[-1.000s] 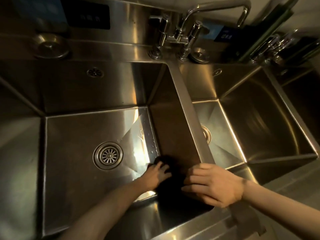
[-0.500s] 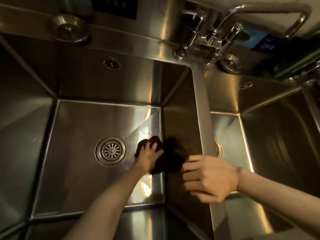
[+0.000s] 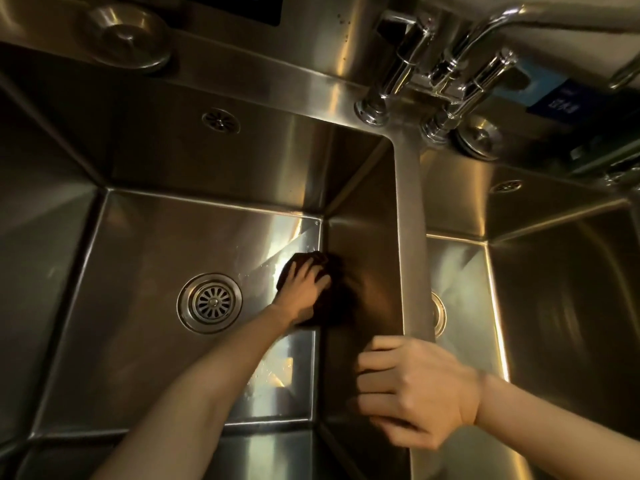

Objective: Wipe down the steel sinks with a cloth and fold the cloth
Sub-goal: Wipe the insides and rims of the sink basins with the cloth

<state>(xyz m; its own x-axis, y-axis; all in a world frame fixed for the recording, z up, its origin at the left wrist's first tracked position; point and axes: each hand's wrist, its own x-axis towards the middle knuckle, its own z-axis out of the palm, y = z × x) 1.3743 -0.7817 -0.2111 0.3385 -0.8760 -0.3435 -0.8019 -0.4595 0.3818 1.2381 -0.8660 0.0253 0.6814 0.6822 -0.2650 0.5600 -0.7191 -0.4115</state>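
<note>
Dark cloth [image 3: 298, 260] beneath flat, outstretched left hand [image 3: 303, 289]

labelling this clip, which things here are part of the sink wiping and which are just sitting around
In the job: dark cloth, left hand pressing it, left sink, right sink, right hand resting on the divider.
Just there: faucet, drain strainer, round steel cap, blue label.

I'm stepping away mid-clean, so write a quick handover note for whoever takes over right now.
The left hand presses the dark cloth on the left sink floor, by its right wall.
The right hand rests on the divider, holding nothing.
Done: wiping under way; how much is unclear.
Left: finish this sink, check the right sink, fold the cloth.
</note>
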